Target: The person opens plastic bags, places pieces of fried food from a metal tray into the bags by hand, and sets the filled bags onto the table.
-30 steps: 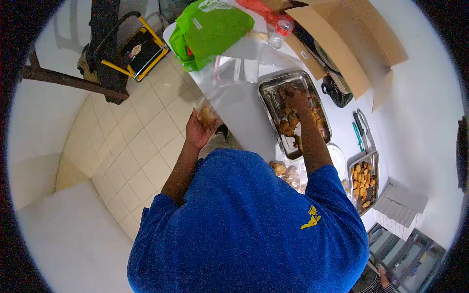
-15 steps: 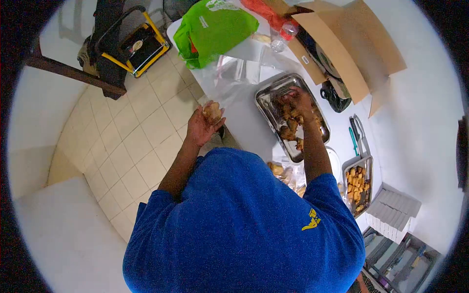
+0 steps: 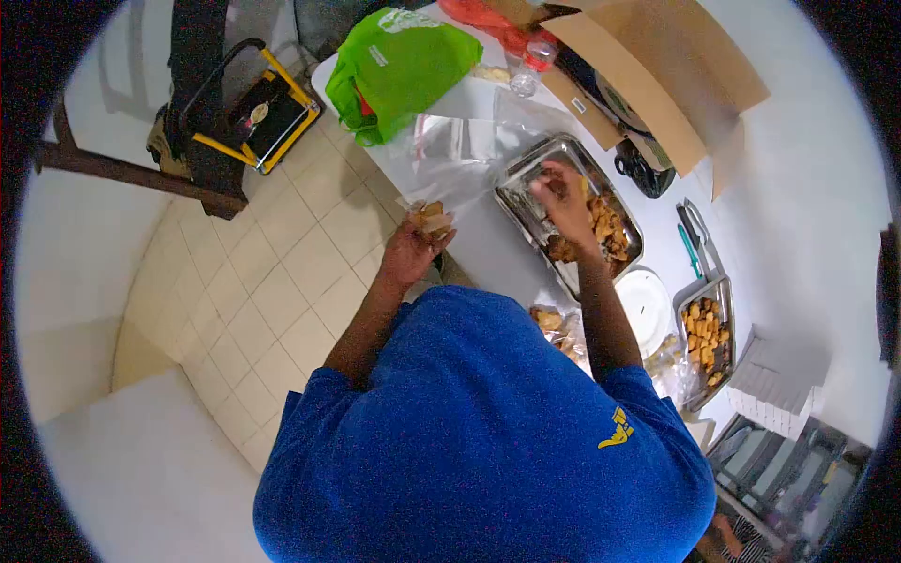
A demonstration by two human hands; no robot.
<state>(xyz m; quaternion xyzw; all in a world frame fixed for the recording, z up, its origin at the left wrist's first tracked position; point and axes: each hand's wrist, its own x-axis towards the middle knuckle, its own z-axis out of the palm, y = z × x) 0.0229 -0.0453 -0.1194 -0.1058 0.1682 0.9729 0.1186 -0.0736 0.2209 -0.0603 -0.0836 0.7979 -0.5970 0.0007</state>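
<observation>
My left hand (image 3: 407,258) is closed around a small clear bag with brown food (image 3: 432,220) inside, held out beyond the table's left edge. My right hand (image 3: 567,211) is over a metal tray (image 3: 527,205), its fingers bent and apart; motion blurs them, and I make out nothing held. Browned fried pieces (image 3: 610,230) lie in the tray, mostly right of and below that hand. Clear plastic bags (image 3: 455,141) lie flat beyond my left hand. Close to my right forearm are a white plate (image 3: 644,305) and bagged food (image 3: 554,324).
A smaller tray of cut golden pieces (image 3: 706,336) stands at the right, with tongs (image 3: 695,220) and a teal-handled tool (image 3: 688,250) above it. Farther back are a green bag (image 3: 404,70), a plastic bottle (image 3: 532,70) and a cardboard box (image 3: 657,75). A yellow-framed trolley (image 3: 267,113) stands left.
My right hand has drawn back from among the pieces, and its fingers show more. The left hand still holds the bag, now turned slightly. The whole view has shifted a little.
</observation>
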